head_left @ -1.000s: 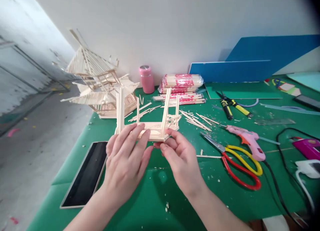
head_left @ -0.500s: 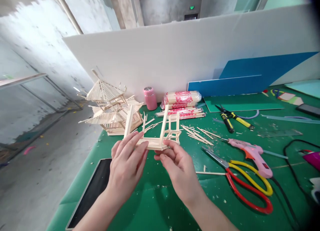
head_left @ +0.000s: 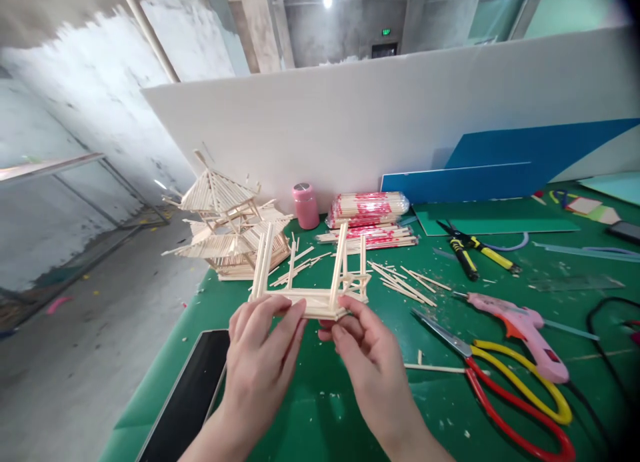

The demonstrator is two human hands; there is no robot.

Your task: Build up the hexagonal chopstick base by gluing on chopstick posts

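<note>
Between my two hands is a small wooden stick frame (head_left: 317, 305), a flat base with upright posts at its corners. My left hand (head_left: 265, 355) grips its left end, fingers bent over the near edge. At the right corner my right hand (head_left: 367, 349) pinches the base between thumb and fingers. The frame is held above the green table, its posts pointing up. Beyond it on the left stands a tiered pagoda model (head_left: 220, 215) made of the same pale sticks. Loose sticks (head_left: 403, 282) lie to the right behind the frame.
Scissors (head_left: 500, 375) with red and yellow handles, a pink glue gun (head_left: 523, 329) and pliers (head_left: 470, 249) lie right on the green table (head_left: 320, 409). A black tray-like panel (head_left: 187, 395) is at left. Wrapped stick bundles (head_left: 373, 209) and a pink can (head_left: 305, 207) stand behind.
The camera view has tilted up a little, so everything sits slightly lower and further right in the picture. Both hands keep their hold on the stick frame, which has turned slightly.
</note>
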